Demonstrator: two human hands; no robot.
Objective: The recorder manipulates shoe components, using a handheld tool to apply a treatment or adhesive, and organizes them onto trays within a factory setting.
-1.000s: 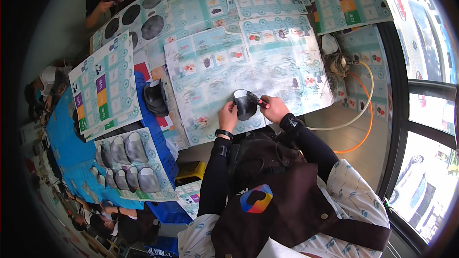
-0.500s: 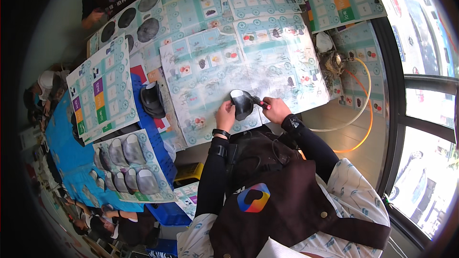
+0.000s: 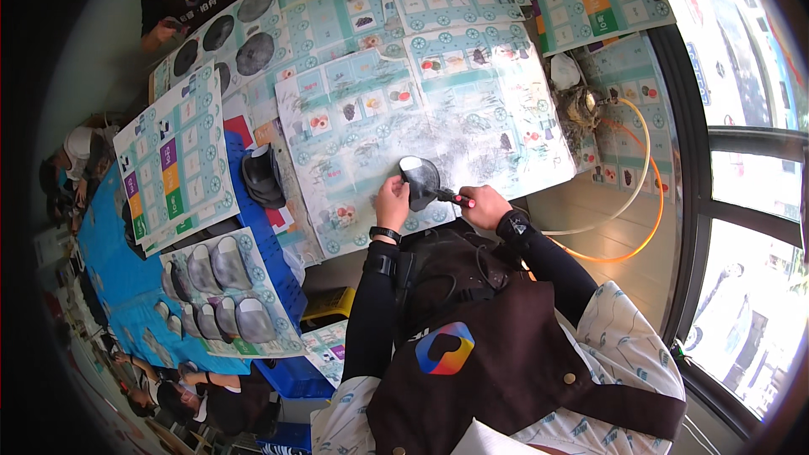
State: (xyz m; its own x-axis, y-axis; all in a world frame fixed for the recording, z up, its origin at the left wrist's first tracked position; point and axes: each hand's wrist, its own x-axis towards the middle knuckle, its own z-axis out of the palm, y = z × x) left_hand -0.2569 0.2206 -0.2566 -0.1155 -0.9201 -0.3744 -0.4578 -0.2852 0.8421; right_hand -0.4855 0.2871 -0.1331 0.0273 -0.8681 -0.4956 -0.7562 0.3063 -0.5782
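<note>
A rounded grey moulded piece (image 3: 419, 179) sits above a smudged printed paper sheet (image 3: 421, 131), its underside hidden. The left hand (image 3: 392, 202) clasps its lower left edge; the right hand (image 3: 484, 205), just right of it, is closed on a red-handled tool (image 3: 452, 197) whose tip cannot be made out.

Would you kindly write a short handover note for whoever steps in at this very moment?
Left hand: holds the dark grey rounded cup-shaped piece over the printed paper sheet covering the table.
Right hand: grips a slim red-and-black handled tool, its tip at the piece.
Nearby: finished-looking grey pieces on a sheet to the left, a dark stack by the blue bin.
Done: cannot tell how far this piece is worked.
Left: this piece is in hand.
</note>
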